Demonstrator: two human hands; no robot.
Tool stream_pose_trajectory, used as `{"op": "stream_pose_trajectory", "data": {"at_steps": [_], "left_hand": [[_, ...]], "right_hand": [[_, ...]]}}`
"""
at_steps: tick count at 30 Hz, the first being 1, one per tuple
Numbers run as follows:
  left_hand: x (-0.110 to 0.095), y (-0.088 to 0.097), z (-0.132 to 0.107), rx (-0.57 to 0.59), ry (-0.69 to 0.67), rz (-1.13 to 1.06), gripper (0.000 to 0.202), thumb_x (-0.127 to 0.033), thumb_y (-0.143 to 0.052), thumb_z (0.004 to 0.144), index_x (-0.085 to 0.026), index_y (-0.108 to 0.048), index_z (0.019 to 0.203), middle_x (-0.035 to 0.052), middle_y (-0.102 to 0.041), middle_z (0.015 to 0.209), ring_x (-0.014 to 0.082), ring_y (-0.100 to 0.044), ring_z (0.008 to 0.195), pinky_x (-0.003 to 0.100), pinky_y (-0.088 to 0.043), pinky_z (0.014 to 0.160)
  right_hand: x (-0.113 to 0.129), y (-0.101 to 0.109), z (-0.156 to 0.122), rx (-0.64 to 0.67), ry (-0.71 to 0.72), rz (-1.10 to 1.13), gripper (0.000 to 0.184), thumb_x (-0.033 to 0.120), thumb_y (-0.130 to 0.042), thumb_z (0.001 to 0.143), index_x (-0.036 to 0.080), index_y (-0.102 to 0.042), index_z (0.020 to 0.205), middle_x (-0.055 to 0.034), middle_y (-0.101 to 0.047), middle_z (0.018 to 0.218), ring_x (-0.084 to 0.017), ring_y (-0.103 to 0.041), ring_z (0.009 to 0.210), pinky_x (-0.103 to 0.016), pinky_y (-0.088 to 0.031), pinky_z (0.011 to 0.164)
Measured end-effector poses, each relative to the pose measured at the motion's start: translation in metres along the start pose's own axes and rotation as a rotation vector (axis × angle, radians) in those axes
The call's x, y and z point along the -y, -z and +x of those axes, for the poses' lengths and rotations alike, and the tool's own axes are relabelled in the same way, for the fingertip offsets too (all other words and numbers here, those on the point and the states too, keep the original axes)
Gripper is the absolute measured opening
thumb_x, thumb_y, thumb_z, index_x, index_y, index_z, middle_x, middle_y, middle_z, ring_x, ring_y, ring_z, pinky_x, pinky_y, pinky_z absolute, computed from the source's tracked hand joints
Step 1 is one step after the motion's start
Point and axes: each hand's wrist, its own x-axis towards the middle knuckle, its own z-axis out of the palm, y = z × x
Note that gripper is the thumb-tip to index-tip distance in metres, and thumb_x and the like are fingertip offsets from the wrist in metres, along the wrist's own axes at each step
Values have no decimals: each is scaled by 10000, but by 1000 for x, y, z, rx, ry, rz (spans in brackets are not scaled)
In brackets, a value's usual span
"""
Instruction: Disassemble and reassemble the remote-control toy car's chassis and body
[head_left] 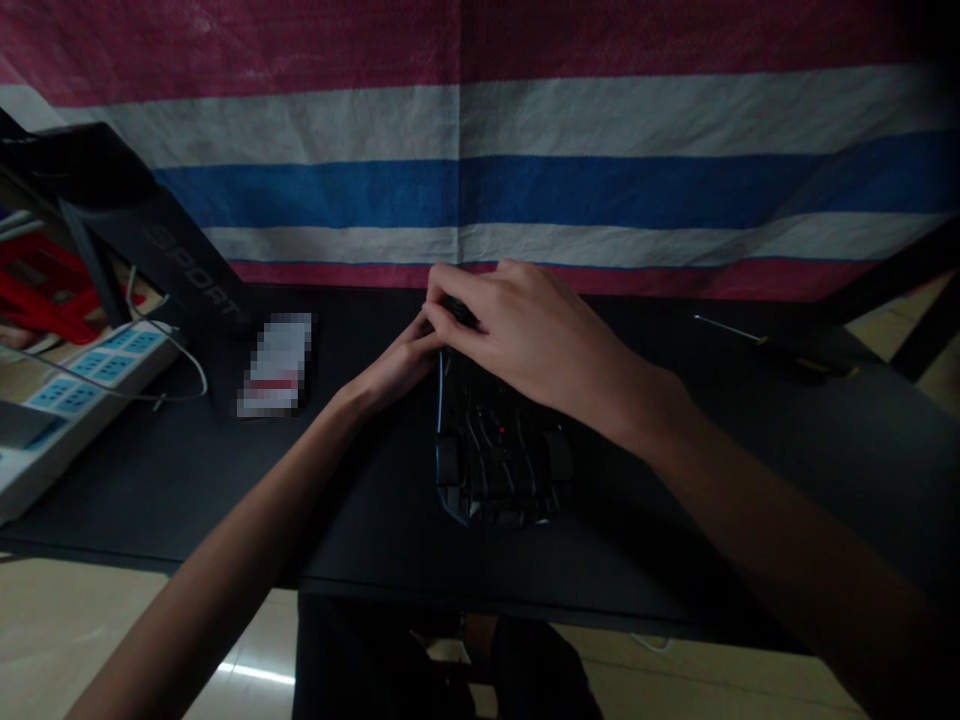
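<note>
The upturned toy car [502, 460] lies on the black table [360, 520] at the centre of the frame, its near end toward the bottom and its long axis running up the picture. Its far end sits under the hands. The right hand [525, 310] is nearer, reaching over that end, thumb and forefinger closed on a small dark piece [459, 309]. The left hand [409, 355] meets the far left edge; its fingertips are hidden, so I cannot tell its grip.
</note>
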Motion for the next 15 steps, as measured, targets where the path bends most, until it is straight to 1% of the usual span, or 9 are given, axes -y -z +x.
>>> {"op": "stream_pose_trajectory", "data": {"at_steps": [3, 5, 7, 9, 11, 12, 14, 15], "left_hand": [[4, 3, 1, -15, -6, 2, 533, -407, -812, 908, -193, -675, 1376, 142, -770, 1400, 375, -673, 1391, 538, -511, 1223], [5, 4, 2, -11, 4, -2, 519, -403, -806, 907, -191, -679, 1363, 143, -773, 1393, 376, -677, 1384, 543, -514, 1222], [6, 4, 2, -15, 4, -18, 499, -427, -776, 938, -193, -676, 1367, 140, -776, 1385, 372, -677, 1387, 544, -515, 1224], [7, 4, 2, -26, -2, -25, 516, -422, -786, 929, -196, -667, 1377, 131, -783, 1363, 359, -687, 1373, 527, -516, 1225], [5, 3, 2, -27, 10, -17, 550, -396, -818, 898, -196, -662, 1385, 123, -789, 1339, 350, -703, 1343, 512, -523, 1217], [3, 2, 2, -21, 18, -11, 552, -392, -824, 892, -196, -663, 1383, 123, -790, 1332, 350, -709, 1329, 513, -530, 1208], [-2, -1, 1, -4, 26, 2, 513, -403, -810, 906, -192, -678, 1354, 126, -791, 1318, 358, -712, 1320, 524, -545, 1189], [-5, -3, 0, 5, 30, 9, 481, -400, -803, 909, -189, -688, 1325, 128, -793, 1307, 364, -708, 1326, 529, -549, 1183]], "right_hand": [[1, 0, 1, -12, 34, 1, 156, 184, -593, 1069, 228, -675, 1194, -54, -746, 1051, -248, -691, 1008, -417, -467, 1025], [1, 1, 1, -1, 0, -5, 152, 199, -596, 1072, 229, -681, 1194, -48, -743, 1007, -248, -693, 965, -412, -475, 991], [1, 1, 0, 13, -27, -5, 160, 195, -583, 1080, 233, -688, 1194, -43, -741, 969, -243, -693, 926, -406, -477, 962], [1, 2, 0, 15, -12, 3, 182, 186, -598, 1067, 233, -684, 1220, -50, -752, 1013, -246, -697, 957, -403, -476, 972], [0, 2, 0, 9, -7, 6, 192, 197, -622, 1057, 235, -680, 1236, -54, -757, 1045, -253, -698, 989, -404, -472, 984], [0, 3, 0, 8, -18, 6, 180, 206, -623, 1061, 237, -683, 1227, -51, -756, 1030, -254, -700, 984, -404, -472, 980], [0, 4, 0, 15, -26, 16, 163, 195, -610, 1067, 244, -688, 1201, -39, -752, 1001, -251, -704, 969, -402, -470, 970], [1, 4, 0, 24, -14, 27, 175, 178, -615, 1058, 248, -688, 1201, -37, -756, 1020, -250, -707, 986, -401, -469, 976]]}}
